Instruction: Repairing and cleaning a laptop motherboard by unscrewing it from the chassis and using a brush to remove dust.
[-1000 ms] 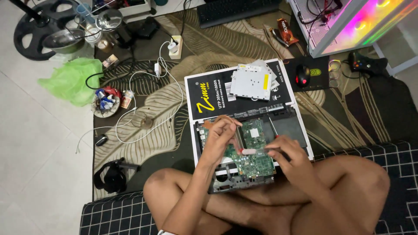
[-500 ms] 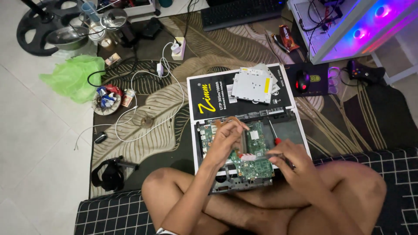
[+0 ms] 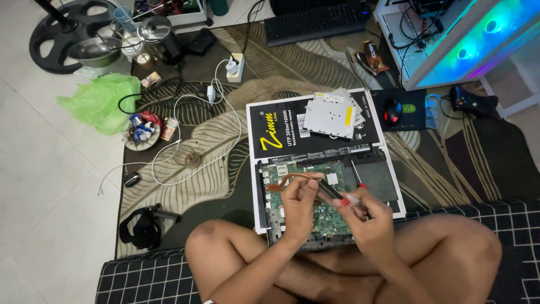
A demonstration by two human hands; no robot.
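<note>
Now: right hand [image 3: 368, 217] is clenched round a screwdriver [image 3: 337, 197] with a red and clear handle, shaft angled up-left toward the left hand. Left hand [image 3: 301, 197] pinches at the shaft's tip end with thumb and forefinger; whether a screw sits between those fingers I cannot tell, too small. Both hands hover just above the green board [image 3: 315, 217] of an opened laptop [image 3: 388, 191], which lies on the rug [image 3: 214, 124] right in front of the crossed legs.

On the board, a copper heat pipe [image 3: 281, 181] curves out from under the left hand. A dark bay at the laptop's right side is bare. Behind the laptop lies a black box [image 3: 275, 132] with yellow lettering, touching its far edge; a silver drive [image 3: 329, 115] rests on that box. A mouse [image 3: 392, 111] with a red glow sits on a small pad just right of the box.

Judgement on doing this well: keep the tip steadied by the left fingers until it seats squarely, shaft held straight over the screw, light downward pressure, slow turn. Keep the tip off the board's surface; a slip could scratch traces. Loose screws are best parked on the box lid, near yet off the board.

Further off: white cable [image 3: 191, 152] looped on the rug at left, green bag [image 3: 98, 101] beyond, keyboard [image 3: 315, 22] at top.
</note>
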